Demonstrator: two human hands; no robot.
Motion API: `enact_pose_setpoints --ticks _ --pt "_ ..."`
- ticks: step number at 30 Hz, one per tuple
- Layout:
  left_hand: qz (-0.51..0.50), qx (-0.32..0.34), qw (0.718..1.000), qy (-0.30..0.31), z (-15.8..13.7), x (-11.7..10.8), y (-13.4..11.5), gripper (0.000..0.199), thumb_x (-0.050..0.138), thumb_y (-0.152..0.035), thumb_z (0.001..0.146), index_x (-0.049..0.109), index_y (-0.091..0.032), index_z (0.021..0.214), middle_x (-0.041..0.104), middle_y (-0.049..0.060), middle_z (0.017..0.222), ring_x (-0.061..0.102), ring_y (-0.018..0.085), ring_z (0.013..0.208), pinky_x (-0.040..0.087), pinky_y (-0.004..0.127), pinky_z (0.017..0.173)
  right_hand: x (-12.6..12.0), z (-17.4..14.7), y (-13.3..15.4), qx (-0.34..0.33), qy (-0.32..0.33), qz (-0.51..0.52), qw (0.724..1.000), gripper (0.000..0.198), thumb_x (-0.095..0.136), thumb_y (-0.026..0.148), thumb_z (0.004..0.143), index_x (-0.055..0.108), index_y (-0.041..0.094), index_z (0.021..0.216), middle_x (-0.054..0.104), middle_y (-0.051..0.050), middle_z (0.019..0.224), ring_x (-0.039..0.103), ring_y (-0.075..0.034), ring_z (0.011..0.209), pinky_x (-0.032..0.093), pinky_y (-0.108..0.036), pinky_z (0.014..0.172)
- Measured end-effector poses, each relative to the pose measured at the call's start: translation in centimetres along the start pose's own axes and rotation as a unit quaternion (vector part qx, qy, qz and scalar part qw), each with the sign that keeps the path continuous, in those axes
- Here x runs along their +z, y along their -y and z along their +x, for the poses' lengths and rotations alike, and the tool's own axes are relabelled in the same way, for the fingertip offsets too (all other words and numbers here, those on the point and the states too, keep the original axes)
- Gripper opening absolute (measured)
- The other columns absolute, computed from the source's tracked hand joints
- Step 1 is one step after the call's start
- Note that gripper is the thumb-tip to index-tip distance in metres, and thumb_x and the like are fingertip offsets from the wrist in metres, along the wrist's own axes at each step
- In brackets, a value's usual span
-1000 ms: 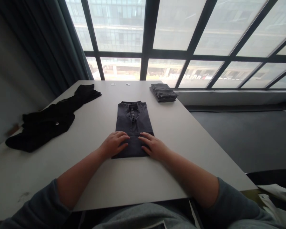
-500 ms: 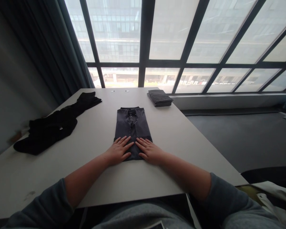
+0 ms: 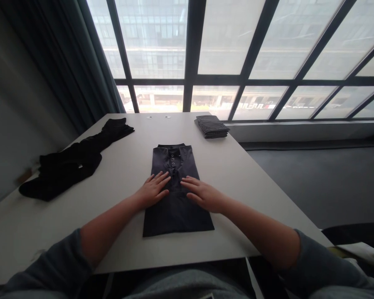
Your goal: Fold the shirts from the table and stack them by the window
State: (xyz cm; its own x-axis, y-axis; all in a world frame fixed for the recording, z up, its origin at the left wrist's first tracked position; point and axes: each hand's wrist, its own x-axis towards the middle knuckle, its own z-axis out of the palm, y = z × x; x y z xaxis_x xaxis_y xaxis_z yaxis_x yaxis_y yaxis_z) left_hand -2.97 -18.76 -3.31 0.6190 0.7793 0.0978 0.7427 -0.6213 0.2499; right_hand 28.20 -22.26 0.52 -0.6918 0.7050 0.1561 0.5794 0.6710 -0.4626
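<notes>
A dark grey shirt point(image 3: 177, 214) with a buttoned neck placket lies folded into a long rectangle on the white table in front of me. Its collar end points away, toward the window. My left hand point(image 3: 154, 189) rests with fingers spread on the left side of the shirt, around its middle. On the right side, my right hand point(image 3: 204, 193) has its fingers stretched out over the cloth, thumb apart. Neither hand grips anything. Part of the shirt's middle is covered by my fingers.
On the white table point(image 3: 118, 182), a stack of folded striped cloth point(image 3: 212, 126) sits at the far right edge. Black garments point(image 3: 77, 160) lie crumpled along the left side. A window point(image 3: 218, 41) stands behind the table, with a dark curtain point(image 3: 65, 54) at left.
The shirt's near part has come toward me, making the rectangle longer and wider at the near end. Both hands now lie farther up the shirt, and the right one has shifted slightly right.
</notes>
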Motion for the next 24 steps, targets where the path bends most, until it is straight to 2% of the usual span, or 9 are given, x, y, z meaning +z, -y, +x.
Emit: enact_pose_setpoints --ticks 3,6,7,9,12,15,19,22,24 --pt "-0.007 -0.002 1.0 0.015 4.8 -0.9 2.6 0.053 0.043 -0.054 0.107 0.052 -0.036 0.156 0.036 0.003 0.17 0.024 0.034 0.161 0.02 0.061 0.13 -1.5 5.3 -4.2 0.058 -0.033 -0.005 0.998 0.053 0.043 0.046 0.11 0.057 0.021 0.154 0.042 -0.008 0.163 0.032 -0.025 0.158 0.031 -0.045 0.133" --pt "-0.024 0.002 1.0 -0.003 8.6 -1.5 4.6 0.045 0.046 -0.049 0.106 0.064 -0.036 0.145 0.043 0.002 0.167 0.034 0.03 0.157 0.026 0.052 0.131 -1.6 10.0 -8.8 0.164 -0.124 -0.018 0.978 0.047 0.048 0.036 0.107 0.064 0.015 0.146 0.053 -0.011 0.153 0.041 -0.025 0.152 0.031 -0.044 0.133" --pt "-0.023 -0.018 0.999 -0.029 9.5 -1.6 5.3 0.044 0.049 -0.047 0.105 0.064 -0.035 0.145 0.044 0.002 0.167 0.036 0.028 0.156 0.027 0.048 0.131 -1.5 11.1 -10.2 0.196 -0.155 -0.024 0.968 0.046 0.048 0.032 0.105 0.064 0.014 0.144 0.055 -0.013 0.151 0.042 -0.025 0.151 0.03 -0.045 0.133" --pt "-0.013 -0.102 0.991 -0.089 10.9 -1.6 7.0 0.05 0.055 -0.042 0.102 0.059 -0.03 0.15 0.045 0.006 0.165 0.041 0.028 0.153 0.031 0.045 0.129 -1.0 12.8 -12.6 0.232 -0.191 -0.033 0.953 0.046 0.05 0.027 0.103 0.064 0.011 0.143 0.057 -0.015 0.148 0.041 -0.026 0.151 0.025 -0.048 0.134" --pt "-0.001 -0.24 0.96 -0.145 12.6 -1.4 9.8 0.059 0.047 -0.04 0.103 0.049 -0.014 0.156 0.052 0.02 0.157 0.048 0.036 0.146 0.038 0.053 0.123 -0.5 14.2 -15.0 0.234 -0.186 -0.033 0.954 0.048 0.056 0.027 0.1 0.063 0.011 0.145 0.058 -0.014 0.148 0.041 -0.027 0.15 0.02 -0.051 0.135" --pt "-0.001 -0.3 0.94 -0.161 14.4 -1.1 12.1 0.062 0.045 -0.043 0.104 0.045 -0.01 0.157 0.054 0.025 0.153 0.05 0.04 0.143 0.04 0.057 0.119 -0.7 15.4 -16.5 0.233 -0.163 -0.026 0.958 0.045 0.056 0.03 0.102 0.067 0.015 0.143 0.059 -0.012 0.147 0.039 -0.028 0.151 0.022 -0.051 0.134" --pt "-0.014 -0.296 0.941 -0.163 17.0 -0.7 13.6 0.066 0.059 -0.042 0.097 0.047 -0.018 0.157 0.059 0.019 0.15 0.054 0.039 0.139 0.042 0.055 0.118 -1.4 17.2 -17.7 0.238 -0.161 -0.005 0.958 0.038 0.056 0.03 0.101 0.076 0.016 0.131 0.065 -0.01 0.139 0.043 -0.027 0.15 0.028 -0.044 0.133" --pt "-0.032 -0.273 0.945 -0.175 18.3 -0.5 14.2 0.067 0.063 -0.038 0.093 0.05 -0.017 0.155 0.062 0.017 0.147 0.056 0.038 0.137 0.044 0.053 0.117 -1.6 18.0 -18.4 0.242 -0.202 0.024 0.949 0.036 0.059 0.026 0.096 0.078 0.017 0.126 0.067 -0.008 0.136 0.048 -0.024 0.146 0.035 -0.037 0.129" --pt "-0.049 -0.258 0.947 -0.187 18.6 -0.5 14.5 0.063 0.065 -0.034 0.091 0.055 -0.015 0.151 0.062 0.017 0.148 0.057 0.036 0.137 0.045 0.051 0.118 -1.6 18.1 -18.6 0.229 -0.238 0.051 0.942 0.035 0.06 0.025 0.094 0.079 0.017 0.123 0.068 -0.008 0.133 0.058 -0.022 0.136 0.041 -0.034 0.124"
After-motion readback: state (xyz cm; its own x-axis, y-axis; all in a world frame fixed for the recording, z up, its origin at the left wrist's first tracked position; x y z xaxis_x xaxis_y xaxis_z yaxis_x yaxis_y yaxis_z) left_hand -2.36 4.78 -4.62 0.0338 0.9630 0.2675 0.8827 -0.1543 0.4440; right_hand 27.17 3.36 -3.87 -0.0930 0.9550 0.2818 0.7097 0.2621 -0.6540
